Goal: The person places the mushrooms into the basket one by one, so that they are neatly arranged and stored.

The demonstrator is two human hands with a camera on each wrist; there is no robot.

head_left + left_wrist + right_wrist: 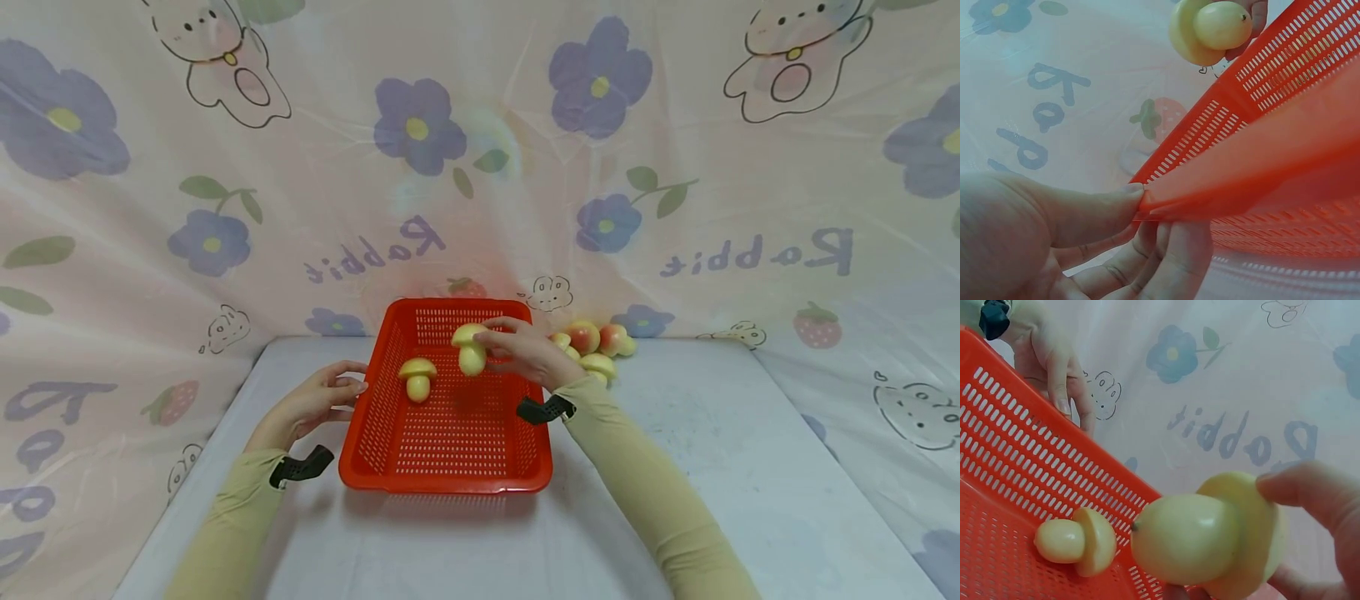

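My right hand [531,350] holds a pale yellow toy mushroom [471,357] by its cap, over the red plastic basket [450,482]. In the right wrist view the thumb and fingers lie around the cap of this mushroom [1191,537], its rounded stem sticking out. A second toy mushroom [417,383] is inside the basket near its left wall, stem toward me. At the basket's left side, my left hand [318,402] pinches the rim between thumb and fingers, seen closely in the left wrist view.
Behind the basket's right side lies a group with red-and-yellow toy peaches [583,337] and another yellow mushroom [598,365]. The white table [690,450] meets a printed cloth [510,183] hanging at the back. Each wrist bears a black camera mount [546,409].
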